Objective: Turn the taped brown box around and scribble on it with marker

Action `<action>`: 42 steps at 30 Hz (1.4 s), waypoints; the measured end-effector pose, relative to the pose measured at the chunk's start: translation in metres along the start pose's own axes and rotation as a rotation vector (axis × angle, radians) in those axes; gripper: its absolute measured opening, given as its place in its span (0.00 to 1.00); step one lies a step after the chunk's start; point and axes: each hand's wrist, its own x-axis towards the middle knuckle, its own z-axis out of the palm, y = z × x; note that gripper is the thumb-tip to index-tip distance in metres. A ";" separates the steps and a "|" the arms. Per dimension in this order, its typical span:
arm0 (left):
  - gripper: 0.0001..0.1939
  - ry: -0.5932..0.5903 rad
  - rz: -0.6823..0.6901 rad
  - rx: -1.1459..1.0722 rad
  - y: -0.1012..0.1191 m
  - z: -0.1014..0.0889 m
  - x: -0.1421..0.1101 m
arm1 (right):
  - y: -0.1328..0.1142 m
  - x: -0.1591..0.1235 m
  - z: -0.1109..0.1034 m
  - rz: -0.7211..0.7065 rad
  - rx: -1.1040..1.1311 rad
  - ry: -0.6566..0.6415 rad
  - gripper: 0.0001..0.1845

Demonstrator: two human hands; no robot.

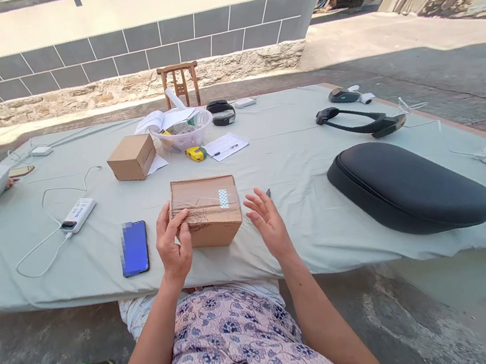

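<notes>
Left hand open against cardboard box, right hand open just beside, sheeted table edge near

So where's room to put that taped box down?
The biggest bare patch of pale green cloth lies right of the taped cardboard box, between the right hand and the black cushion. It's crowded around the plastic bowl, with a tape measure and a small cardboard box close by.
</notes>
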 end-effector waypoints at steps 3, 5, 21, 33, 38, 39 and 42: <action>0.12 0.009 0.014 -0.001 0.006 -0.008 -0.005 | -0.023 -0.002 0.003 -0.085 0.078 -0.071 0.45; 0.14 0.006 0.009 -0.030 0.006 -0.013 -0.007 | -0.032 -0.003 0.004 -0.102 0.111 -0.139 0.46; 0.22 -0.266 -0.472 -0.403 0.011 -0.042 0.007 | -0.072 -0.020 -0.001 -0.104 0.026 -0.158 0.21; 0.11 -0.271 -0.552 -0.233 0.034 -0.038 0.022 | -0.089 -0.026 0.016 -0.129 -0.077 -0.024 0.13; 0.17 -0.290 -0.372 0.198 0.053 -0.042 0.023 | -0.101 -0.035 0.024 -0.167 -0.364 0.040 0.16; 0.19 -0.290 -0.332 0.275 0.057 -0.042 0.021 | -0.105 -0.038 0.026 -0.180 -0.439 0.046 0.18; 0.25 -0.276 -0.235 0.433 0.064 -0.041 0.016 | -0.116 -0.045 0.029 -0.194 -0.602 0.004 0.21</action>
